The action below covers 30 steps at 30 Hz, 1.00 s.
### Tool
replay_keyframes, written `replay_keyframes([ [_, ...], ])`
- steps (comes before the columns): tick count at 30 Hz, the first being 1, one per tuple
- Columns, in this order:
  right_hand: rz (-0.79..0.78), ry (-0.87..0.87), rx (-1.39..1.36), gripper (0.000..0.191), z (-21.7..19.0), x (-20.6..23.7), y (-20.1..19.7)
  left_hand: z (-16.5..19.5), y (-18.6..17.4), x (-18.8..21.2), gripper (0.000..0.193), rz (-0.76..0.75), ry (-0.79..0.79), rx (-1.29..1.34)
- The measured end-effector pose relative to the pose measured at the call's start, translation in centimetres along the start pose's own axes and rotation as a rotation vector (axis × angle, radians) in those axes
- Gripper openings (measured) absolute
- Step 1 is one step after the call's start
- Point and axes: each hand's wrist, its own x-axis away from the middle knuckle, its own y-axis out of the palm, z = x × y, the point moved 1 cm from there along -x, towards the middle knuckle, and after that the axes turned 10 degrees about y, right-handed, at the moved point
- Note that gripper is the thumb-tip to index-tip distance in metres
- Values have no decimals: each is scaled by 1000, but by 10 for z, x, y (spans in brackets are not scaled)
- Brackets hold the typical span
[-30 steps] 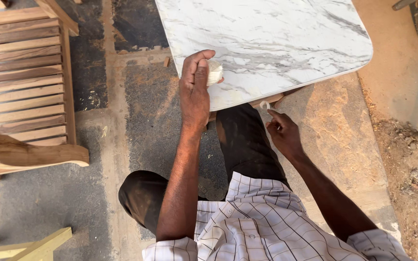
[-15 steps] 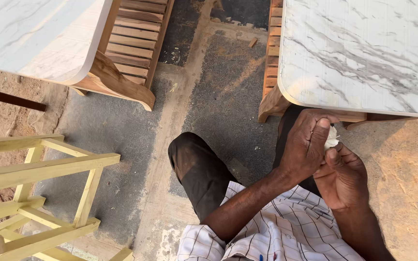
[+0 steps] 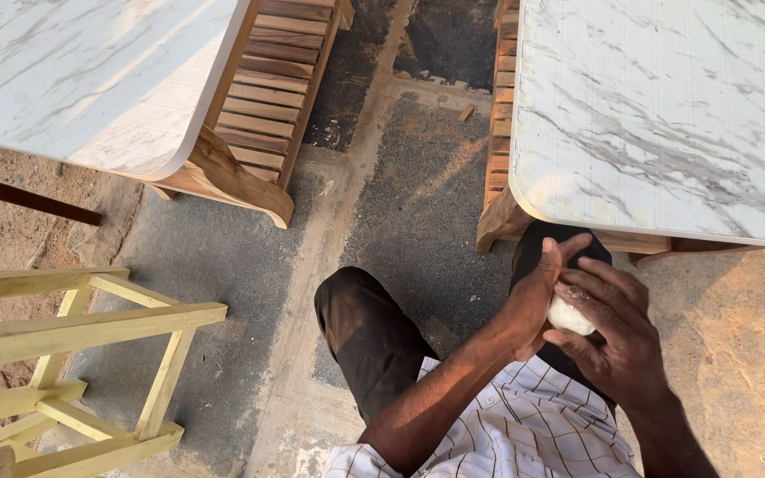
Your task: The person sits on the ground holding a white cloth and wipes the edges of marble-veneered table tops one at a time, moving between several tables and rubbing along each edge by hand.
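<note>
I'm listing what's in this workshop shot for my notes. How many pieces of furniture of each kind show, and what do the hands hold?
Marble-look tables: 2, one at left, one at right
Slatted wooden shelves under the tables: 2, and
Pale bare-wood frames: 1
White lumps: 1, in the grip of left hand and right hand
Total: 6

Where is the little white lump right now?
In the head view, the white lump sits at lower right, pressed between the left hand and right hand, just below the near edge of the right marble-look table.
</note>
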Motion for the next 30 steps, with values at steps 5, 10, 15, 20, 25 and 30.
replay_keyframes([
  [5,115,216,-144,58,2,7,4,11,9,9,101,50,12,-445],
  [10,85,188,-106,71,-2,9,18,17,12,11,71,-97,317,-434],
  [15,50,459,-1273,50,11,22,20,19,6,13,48,44,346,-409],
  [20,220,530,-1129,10,44,35,7,46,-2,8,45,146,457,-322],
  [25,335,334,-731,6,71,25,-29,83,-3,-6,39,113,695,-502],
  [30,368,424,-506,13,74,12,-71,93,-7,-53,35,71,682,-517],
])
